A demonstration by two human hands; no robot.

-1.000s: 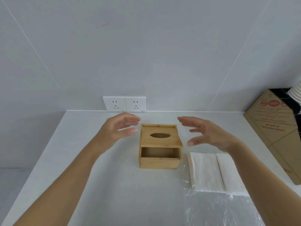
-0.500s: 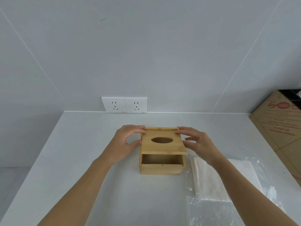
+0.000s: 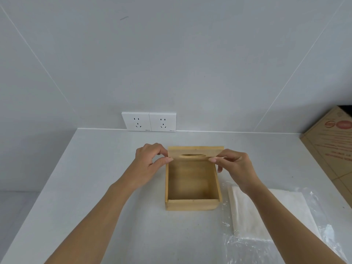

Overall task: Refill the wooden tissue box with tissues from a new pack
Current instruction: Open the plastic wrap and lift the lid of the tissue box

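The wooden tissue box (image 3: 191,205) stands on the white counter in front of me, and its bare inside shows with nothing in it. Its lid (image 3: 196,151), with an oval slot, is raised and tilted above the box's far edge. My left hand (image 3: 150,164) pinches the lid's left end between thumb and fingers. My right hand (image 3: 233,165) pinches the right end. A stack of white tissues (image 3: 266,212) lies to the right of the box on torn clear plastic wrap (image 3: 245,250), partly hidden by my right forearm.
The white counter (image 3: 95,187) meets the wall behind the box, where a double socket (image 3: 149,121) sits. A brown cardboard box (image 3: 331,149) leans at the right edge. The counter's left edge drops off near my left arm.
Both hands reached in from either side and took hold of the lid. The lid has come up off the box and tilted back, exposing the inside.
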